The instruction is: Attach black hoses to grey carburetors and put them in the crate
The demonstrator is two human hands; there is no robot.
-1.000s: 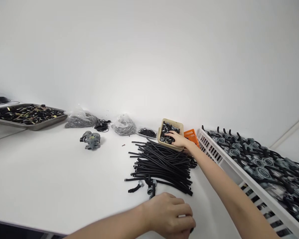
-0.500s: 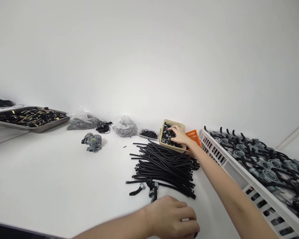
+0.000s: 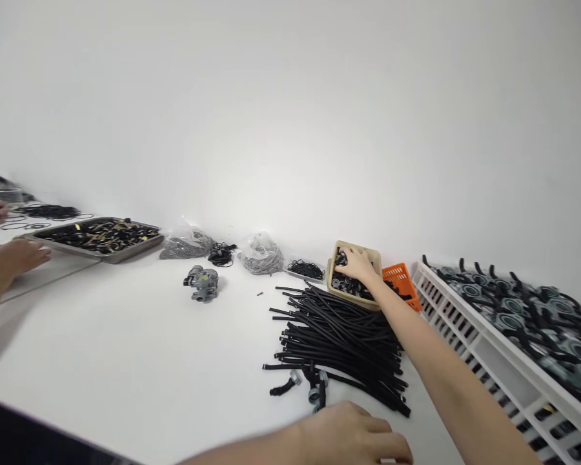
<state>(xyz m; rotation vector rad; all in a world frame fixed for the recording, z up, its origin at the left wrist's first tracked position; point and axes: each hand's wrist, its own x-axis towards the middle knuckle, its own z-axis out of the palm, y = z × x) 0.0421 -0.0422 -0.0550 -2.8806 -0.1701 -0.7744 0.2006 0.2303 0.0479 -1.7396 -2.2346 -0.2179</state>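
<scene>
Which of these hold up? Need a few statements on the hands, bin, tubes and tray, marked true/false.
1. The right hand reaches into the beige bin of small black parts. True.
2. The left hand grips the metal tray. False: it is at the near edge of the table; the tray is far left.
3. The black tubes lie piled between both hands. True.
4. The orange basket stands alone mid-table. False: it adjoins the beige bin.

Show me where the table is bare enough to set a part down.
Widest bare patch: white tabletop between the gray fitting, the tube pile and the co-worker's hand. Crowded: the back edge from metal tray to beige bin, where the right hand sits, and from tube pile to white crate.
</scene>
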